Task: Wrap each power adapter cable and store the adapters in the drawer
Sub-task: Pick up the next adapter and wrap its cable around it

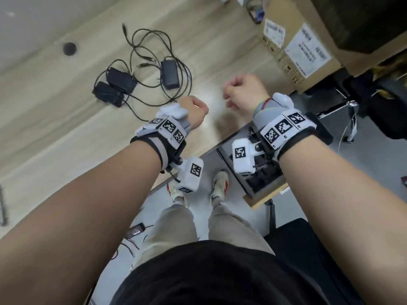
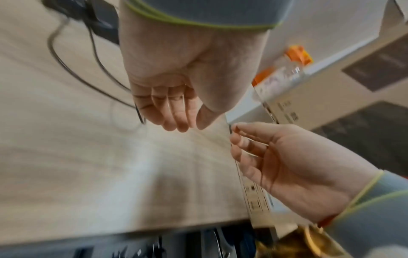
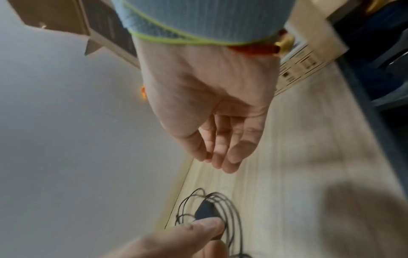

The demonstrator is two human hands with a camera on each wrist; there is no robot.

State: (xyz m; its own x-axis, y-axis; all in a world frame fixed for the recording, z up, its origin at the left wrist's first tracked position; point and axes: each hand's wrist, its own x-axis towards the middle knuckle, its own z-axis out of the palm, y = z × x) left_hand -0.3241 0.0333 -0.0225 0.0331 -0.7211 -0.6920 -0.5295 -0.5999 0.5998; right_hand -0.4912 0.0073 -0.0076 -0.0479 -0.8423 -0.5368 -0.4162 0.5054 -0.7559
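Observation:
Three black power adapters lie on the wooden desk (image 1: 66, 111): one (image 1: 169, 74) on the right, two (image 1: 121, 79) (image 1: 108, 93) side by side on the left. Their loose black cables (image 1: 152, 47) tangle around them. My left hand (image 1: 196, 106) hovers just right of the cables, fingers loosely curled (image 2: 176, 111) and holding nothing. My right hand (image 1: 237, 89) hovers further right, also loosely curled (image 3: 220, 148) and empty. An open drawer (image 1: 262, 179) sits under the desk edge below my right wrist, with dark items inside.
A labelled cardboard box (image 1: 297, 45) stands on the desk at the right. A round cable hole (image 1: 69, 48) is at the back left. A black chair seat (image 1: 308, 238) is at my right, and a small black device (image 1: 135, 230) lies on the floor.

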